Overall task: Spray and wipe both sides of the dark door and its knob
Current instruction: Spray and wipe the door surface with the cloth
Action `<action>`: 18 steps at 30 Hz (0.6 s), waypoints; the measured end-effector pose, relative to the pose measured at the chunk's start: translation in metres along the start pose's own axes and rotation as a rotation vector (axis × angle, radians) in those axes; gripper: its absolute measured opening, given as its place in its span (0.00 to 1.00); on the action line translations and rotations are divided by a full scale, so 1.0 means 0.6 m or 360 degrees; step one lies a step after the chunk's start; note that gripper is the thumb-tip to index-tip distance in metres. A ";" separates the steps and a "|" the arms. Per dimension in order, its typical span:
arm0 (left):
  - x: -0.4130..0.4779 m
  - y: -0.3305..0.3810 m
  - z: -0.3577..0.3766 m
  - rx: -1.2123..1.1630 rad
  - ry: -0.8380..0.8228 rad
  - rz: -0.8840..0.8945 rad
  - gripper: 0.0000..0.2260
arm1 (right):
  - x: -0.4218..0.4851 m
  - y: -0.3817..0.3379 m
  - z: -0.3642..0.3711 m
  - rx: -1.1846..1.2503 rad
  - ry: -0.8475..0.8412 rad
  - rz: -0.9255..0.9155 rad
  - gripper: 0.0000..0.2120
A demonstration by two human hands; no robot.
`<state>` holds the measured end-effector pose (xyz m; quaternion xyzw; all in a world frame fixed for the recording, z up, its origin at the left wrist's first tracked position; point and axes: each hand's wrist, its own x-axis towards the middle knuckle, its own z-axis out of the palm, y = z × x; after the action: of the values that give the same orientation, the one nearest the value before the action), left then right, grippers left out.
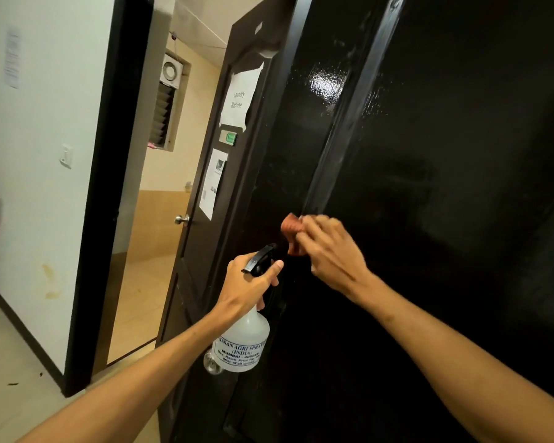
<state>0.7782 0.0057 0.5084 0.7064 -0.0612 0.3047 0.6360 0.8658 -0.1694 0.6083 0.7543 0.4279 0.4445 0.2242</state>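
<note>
— Where is the dark door (pixel 445 161)?

— It fills the right of the view, close up and glossy, with a wet sheen high on its panel.

— And the hands?

— The left hand (pixel 248 284) grips the neck of a spray bottle (pixel 245 342), with its nozzle pointing towards the door. The right hand (pixel 331 251) holds a reddish cloth (pixel 293 230) against the door, fingers curled over it.

— The knob?

— A shiny knob (pixel 211 362) peeks out just beside the bottle's base, at the door's edge. Beyond stands a second door (pixel 199 260), bearing paper notices (pixel 240 97) and its own handle (pixel 182 219).
</note>
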 end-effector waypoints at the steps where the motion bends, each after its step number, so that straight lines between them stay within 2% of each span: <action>1: 0.007 0.007 -0.001 0.0012 0.0001 0.0015 0.11 | 0.020 0.026 -0.016 -0.0022 0.0107 0.0167 0.14; 3: 0.018 0.018 -0.004 0.0019 0.0006 0.0040 0.11 | 0.046 0.063 -0.038 -0.0071 0.0246 0.0416 0.16; 5: 0.028 0.026 -0.006 0.0002 0.0019 0.0064 0.10 | 0.042 0.057 -0.030 -0.0073 0.0267 0.0413 0.18; 8: 0.035 0.034 -0.007 -0.0004 0.0013 0.0093 0.09 | -0.008 0.010 0.002 -0.0070 0.0028 -0.0065 0.18; 10: 0.043 0.043 -0.009 -0.0015 -0.0014 0.0099 0.09 | -0.013 0.022 -0.006 -0.0114 -0.0133 -0.0254 0.18; 11: 0.046 0.049 -0.010 -0.0022 -0.0016 0.0104 0.10 | 0.003 0.043 -0.020 -0.0135 -0.0066 -0.0215 0.17; 15: 0.075 0.082 -0.008 -0.0037 -0.0013 0.0148 0.12 | 0.094 0.140 -0.090 -0.0162 0.0330 0.0388 0.16; 16: 0.080 0.087 -0.007 -0.0040 -0.0011 0.0155 0.12 | 0.099 0.143 -0.092 -0.0190 0.0357 0.0446 0.17; 18: 0.094 0.097 -0.006 -0.0054 0.0002 0.0175 0.13 | 0.089 0.128 -0.075 -0.0247 0.0347 0.0385 0.20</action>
<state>0.7948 0.0154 0.5870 0.6909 -0.1048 0.3386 0.6301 0.8738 -0.1674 0.7117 0.7280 0.3202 0.5791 0.1789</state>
